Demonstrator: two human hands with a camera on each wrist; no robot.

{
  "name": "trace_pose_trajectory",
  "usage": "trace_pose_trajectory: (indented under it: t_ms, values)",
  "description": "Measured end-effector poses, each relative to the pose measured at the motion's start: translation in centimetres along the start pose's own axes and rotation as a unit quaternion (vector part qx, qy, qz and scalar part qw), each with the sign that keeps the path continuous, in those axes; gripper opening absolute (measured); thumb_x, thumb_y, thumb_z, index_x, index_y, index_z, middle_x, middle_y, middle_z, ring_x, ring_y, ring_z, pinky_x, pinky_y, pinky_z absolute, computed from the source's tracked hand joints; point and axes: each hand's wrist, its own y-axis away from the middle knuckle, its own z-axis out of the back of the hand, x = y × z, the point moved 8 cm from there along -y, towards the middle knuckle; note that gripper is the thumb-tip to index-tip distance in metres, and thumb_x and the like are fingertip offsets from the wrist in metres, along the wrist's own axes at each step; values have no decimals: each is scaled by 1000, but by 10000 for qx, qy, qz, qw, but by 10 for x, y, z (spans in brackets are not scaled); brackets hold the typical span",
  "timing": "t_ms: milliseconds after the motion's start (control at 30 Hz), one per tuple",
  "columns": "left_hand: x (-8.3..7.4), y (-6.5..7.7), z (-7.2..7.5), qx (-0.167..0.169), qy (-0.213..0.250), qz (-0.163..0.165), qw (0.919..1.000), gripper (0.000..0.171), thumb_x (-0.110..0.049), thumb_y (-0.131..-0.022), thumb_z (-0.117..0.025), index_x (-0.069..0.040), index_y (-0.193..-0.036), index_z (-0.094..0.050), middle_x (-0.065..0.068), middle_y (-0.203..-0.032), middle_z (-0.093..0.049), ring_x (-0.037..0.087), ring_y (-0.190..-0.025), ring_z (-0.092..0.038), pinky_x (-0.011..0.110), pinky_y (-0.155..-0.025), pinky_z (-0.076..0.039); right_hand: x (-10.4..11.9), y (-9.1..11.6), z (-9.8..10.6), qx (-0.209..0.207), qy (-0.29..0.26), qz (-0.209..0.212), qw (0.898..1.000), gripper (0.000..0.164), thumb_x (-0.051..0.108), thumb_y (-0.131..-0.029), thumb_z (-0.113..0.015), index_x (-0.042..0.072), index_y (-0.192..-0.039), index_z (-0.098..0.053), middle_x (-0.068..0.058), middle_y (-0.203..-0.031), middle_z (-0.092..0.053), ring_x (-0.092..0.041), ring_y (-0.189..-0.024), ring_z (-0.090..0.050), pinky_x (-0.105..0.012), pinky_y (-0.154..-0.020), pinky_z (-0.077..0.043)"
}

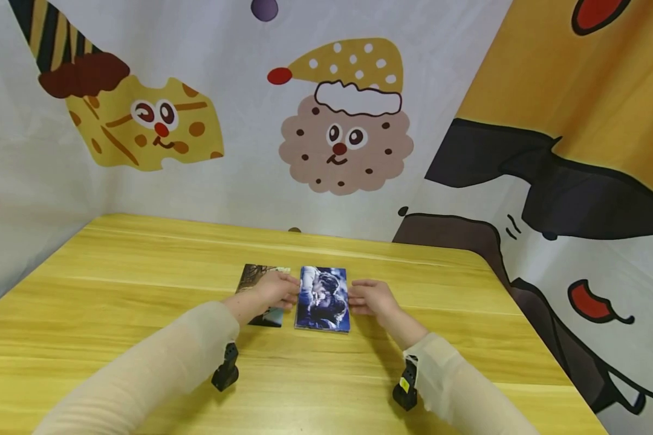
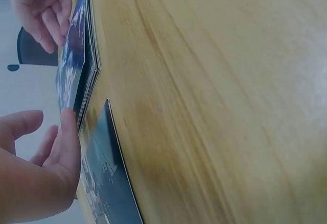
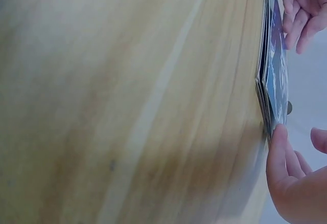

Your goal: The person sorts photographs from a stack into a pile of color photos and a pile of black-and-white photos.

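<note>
A small stack of picture cards (image 1: 323, 299), the top one a blue and white print of two people, lies on the wooden table. My left hand (image 1: 274, 289) reaches over a single darker picture card (image 1: 254, 275), its fingers extended to the stack's left edge. On the opposite side my right hand (image 1: 374, 296) has its fingers stretched against or very near the right edge. Both thumbs stand apart from the fingers. In the left wrist view the stack (image 2: 76, 60) shows several layers with slight gaps between them. Part of the single card is hidden under my left hand.
The wooden table (image 1: 141, 266) extends around the cards on every side. Behind it hangs a white cloth (image 1: 239, 181) printed with cartoon figures. A black wrist camera (image 1: 225, 367) sits below the left sleeve, and another wrist camera (image 1: 406, 386) below the right one.
</note>
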Motion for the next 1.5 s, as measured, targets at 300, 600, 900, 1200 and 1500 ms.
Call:
trace_pose_trajectory:
  t_ms: [300, 600, 900, 1200, 1500]
  values:
    - [-1, -1, 0, -218, 88, -59, 9997, 36, -3, -92, -54, 8, -125, -52, 27, -122, -57, 33, -102, -63, 30, -78, -58, 2, 1, -1, -78, -25, -2, 10000, 38, 1, -89, -55, -12, -124, -52, -14, -90, -70, -10, -66, -62, -35, -77, -59]
    - [-6, -5, -4, -219, 376, -198, 9989, 40, 2, -92, -48, 6, -132, -47, 28, -137, -45, 38, -117, -54, 34, -83, -57, 4, 2, -2, -128, -66, 11, 9999, 41, -5, -87, -55, -8, -128, -52, -8, -83, -64, -9, -62, -56, -22, -64, -56]
    - [-8, -3, -4, -252, 516, -113, 9983, 40, 4, -91, -49, 6, -132, -47, 28, -135, -46, 36, -117, -54, 33, -84, -57, 4, 3, -1, -170, -305, -185, 9992, 43, -7, -86, -56, -4, -129, -52, -5, -81, -61, -7, -57, -52, -17, -56, -50]
    - [-12, 1, 2, -354, 508, -124, 9980, 40, 3, -90, -51, 7, -130, -49, 28, -127, -52, 32, -104, -62, 28, -77, -58, 10, 0, -4, -127, -216, -153, 9996, 43, -6, -87, -56, -3, -129, -52, -12, -95, -64, -7, -59, -54, -18, -59, -50]
    - [-16, 2, 10, -289, 324, -237, 9988, 41, 1, -90, -52, 6, -131, -49, 28, -129, -52, 17, -85, -63, 24, -70, -58, 18, 3, -9, -82, -299, -133, 9994, 44, -7, -85, -57, -3, -129, -52, -11, -95, -63, -9, -63, -56, -18, -61, -53]
